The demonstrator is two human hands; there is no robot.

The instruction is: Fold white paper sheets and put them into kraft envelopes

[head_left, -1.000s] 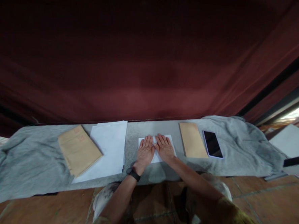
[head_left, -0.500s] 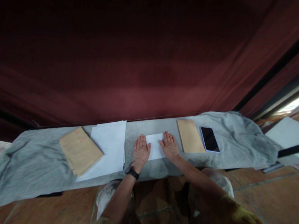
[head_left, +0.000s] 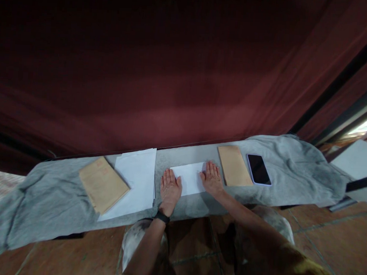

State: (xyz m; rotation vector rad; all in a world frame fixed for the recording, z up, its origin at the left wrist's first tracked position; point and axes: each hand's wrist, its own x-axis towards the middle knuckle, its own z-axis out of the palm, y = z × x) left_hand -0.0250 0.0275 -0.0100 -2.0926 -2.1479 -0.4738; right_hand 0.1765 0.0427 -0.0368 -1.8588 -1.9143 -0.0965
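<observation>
A white folded paper (head_left: 192, 180) lies flat on the grey cloth between my two hands. My left hand (head_left: 171, 187) rests palm down on its left end, with the fingers stretched out. Over the right end lies my right hand (head_left: 212, 179), flat too, its fingers spread a little. To the right of it is a brown envelope stack (head_left: 234, 166). Farther left, white sheets (head_left: 141, 178) lie partly under another brown envelope stack (head_left: 103, 184), which sits at an angle.
A phone (head_left: 259, 170) with a dark screen lies right of the right-hand envelopes. The grey cloth (head_left: 58, 196) covers a narrow bench against a dark red wall (head_left: 186, 92). A white panel (head_left: 360, 163) stands at the far right, above the tiled floor (head_left: 58, 254).
My hands have moved apart along the paper, the left one leftward and the right one slightly rightward, so more of the white paper shows between them. The view has shifted slightly.
</observation>
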